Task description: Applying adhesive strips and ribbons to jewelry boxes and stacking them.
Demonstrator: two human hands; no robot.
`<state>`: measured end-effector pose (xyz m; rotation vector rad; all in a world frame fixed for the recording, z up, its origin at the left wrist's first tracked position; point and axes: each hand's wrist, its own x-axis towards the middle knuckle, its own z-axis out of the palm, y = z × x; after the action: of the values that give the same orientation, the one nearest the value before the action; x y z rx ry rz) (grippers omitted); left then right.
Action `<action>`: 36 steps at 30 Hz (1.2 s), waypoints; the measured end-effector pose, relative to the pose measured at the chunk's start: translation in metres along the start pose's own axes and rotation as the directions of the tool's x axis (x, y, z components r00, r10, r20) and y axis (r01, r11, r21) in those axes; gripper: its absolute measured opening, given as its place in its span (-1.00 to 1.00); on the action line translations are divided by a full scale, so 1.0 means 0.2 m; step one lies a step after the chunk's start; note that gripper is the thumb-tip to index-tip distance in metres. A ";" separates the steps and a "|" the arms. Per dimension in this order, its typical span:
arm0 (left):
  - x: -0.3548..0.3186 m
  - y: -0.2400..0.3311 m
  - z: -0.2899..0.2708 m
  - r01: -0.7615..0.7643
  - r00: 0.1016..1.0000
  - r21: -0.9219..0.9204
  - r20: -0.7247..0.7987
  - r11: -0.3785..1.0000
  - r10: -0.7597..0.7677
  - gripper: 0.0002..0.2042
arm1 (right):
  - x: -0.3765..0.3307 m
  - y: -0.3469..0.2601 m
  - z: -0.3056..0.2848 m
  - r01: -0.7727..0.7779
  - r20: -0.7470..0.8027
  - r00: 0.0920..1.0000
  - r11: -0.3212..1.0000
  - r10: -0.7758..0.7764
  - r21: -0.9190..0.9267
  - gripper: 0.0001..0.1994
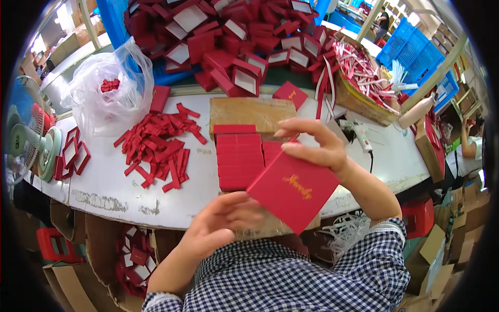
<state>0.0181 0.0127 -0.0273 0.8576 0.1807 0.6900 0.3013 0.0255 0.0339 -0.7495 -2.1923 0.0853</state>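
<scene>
My right hand [319,145] grips a flat red square box [293,190] with gold lettering, thumb and fingers pinching its upper corner. The box is tilted, one corner pointing down toward my lap. My left hand [223,223] is open by the box's left corner, its fingers apart and slightly blurred; I cannot tell whether they touch it. Just behind the held box, a stack of red boxes [239,161] stands in rows in front of a taped brown carton [252,114]. To their left lies a heap of short red strips [161,143].
A large pile of red boxes [223,41] fills the back. A clear plastic bag [112,88] and a fan [23,135] stand left. At right are a carton of ribbons [364,78], a white power strip [362,136] and a red stool [418,218].
</scene>
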 end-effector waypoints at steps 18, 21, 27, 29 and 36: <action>-0.25 0.07 0.15 0.121 0.960 0.100 -0.265 0.988 -0.090 -0.66 | -0.59 0.89 -0.12 -0.241 0.180 0.519 0.345 0.836 -0.907 -0.88; -0.28 0.13 0.18 0.186 0.934 0.113 -0.330 0.976 -0.140 -0.71 | -0.60 0.94 -0.10 -0.138 0.186 0.626 0.342 0.758 -0.930 -0.84; -0.32 0.10 0.06 0.027 0.912 0.337 -0.394 0.941 0.115 -0.69 | -0.39 0.66 -0.16 -0.670 -0.288 0.740 0.704 0.608 -0.234 -0.95; -0.31 0.11 0.05 -0.122 0.838 0.455 -0.429 0.882 0.337 -0.64 | -0.29 0.50 -0.15 -0.680 -0.331 0.639 0.711 0.694 0.177 -0.97; -0.30 0.13 0.07 -0.108 0.896 0.900 -0.097 0.423 0.434 -0.79 | -0.09 -0.43 0.17 -0.643 0.012 0.674 0.579 0.739 0.501 -0.96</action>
<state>-0.0349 -0.0208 -0.0065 1.8312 0.7674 1.0760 0.2444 -0.0497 0.0241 -1.2308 -1.4555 0.8823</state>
